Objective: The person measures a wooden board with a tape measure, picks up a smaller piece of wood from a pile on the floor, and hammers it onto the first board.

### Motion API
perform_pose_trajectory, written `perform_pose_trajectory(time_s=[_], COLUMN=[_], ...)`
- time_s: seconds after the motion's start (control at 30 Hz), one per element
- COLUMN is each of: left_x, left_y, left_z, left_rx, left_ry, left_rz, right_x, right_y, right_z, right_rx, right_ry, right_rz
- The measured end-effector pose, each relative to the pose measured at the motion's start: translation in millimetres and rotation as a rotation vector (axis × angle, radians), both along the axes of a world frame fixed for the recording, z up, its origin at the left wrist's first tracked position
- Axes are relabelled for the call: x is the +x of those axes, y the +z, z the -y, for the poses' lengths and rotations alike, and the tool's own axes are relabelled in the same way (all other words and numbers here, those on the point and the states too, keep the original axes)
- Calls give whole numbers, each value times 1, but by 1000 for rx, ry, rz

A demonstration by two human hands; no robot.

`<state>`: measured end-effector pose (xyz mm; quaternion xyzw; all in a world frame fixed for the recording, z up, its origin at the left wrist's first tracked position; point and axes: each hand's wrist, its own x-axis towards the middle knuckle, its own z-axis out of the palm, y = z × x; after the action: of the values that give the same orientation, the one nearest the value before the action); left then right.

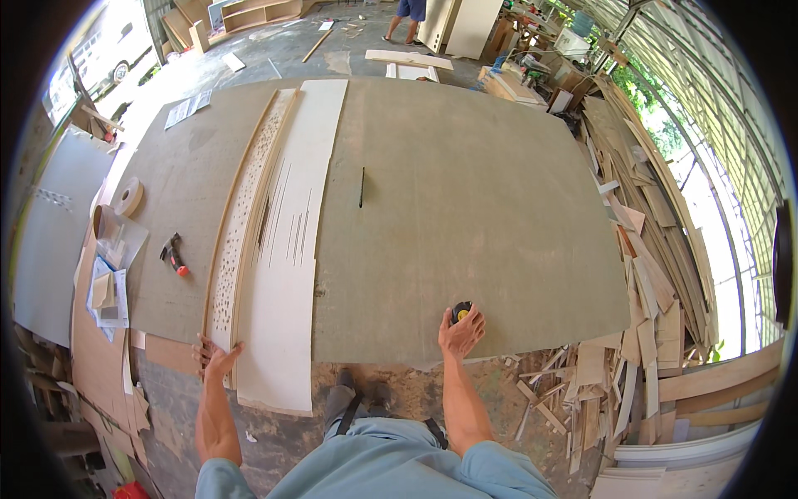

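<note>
Two hands down — left hand (214,359) open, flat on strip (241,224) end; right hand (460,333) gripping tape (461,311). Risk: strip overhangs bench (465,208) edge, could tip w/ pressure — pencil (362,187) may roll.

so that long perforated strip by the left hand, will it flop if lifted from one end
Probably yes. The perforated strip is long, narrow and thin, so it would likely sag. The many holes may weaken it, so it could crack. The left hand touches its near end; lifting nearer the middle seems safer.

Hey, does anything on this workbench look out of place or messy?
Mostly tidy. The white slotted panel overhangs the table's near edge, next to the left hand. Offcuts lie strewn on the floor, right of the right hand on the tape measure.
</note>
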<state>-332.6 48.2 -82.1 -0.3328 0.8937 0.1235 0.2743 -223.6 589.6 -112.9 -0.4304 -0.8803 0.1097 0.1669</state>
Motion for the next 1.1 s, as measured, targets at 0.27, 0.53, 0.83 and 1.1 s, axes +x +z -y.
perform_pose_trajectory(time_s=[0.27,0.53,0.83,1.1], left_x=[0,2,3,1], left_y=[-2,-5,-3,8], left_z=[1,4,4,-8], left_rx=[8,29,29,-57], left_ry=[3,4,-1,-11], left_rz=[-8,-23,-33,24], right_x=[0,0,0,0], right_y=[-1,-1,-6,-7], right_z=[-1,-1,-2,-3], right_rx=[-6,-8,23,26], right_ry=[-1,2,14,11], right_rz=[21,26,3,4])
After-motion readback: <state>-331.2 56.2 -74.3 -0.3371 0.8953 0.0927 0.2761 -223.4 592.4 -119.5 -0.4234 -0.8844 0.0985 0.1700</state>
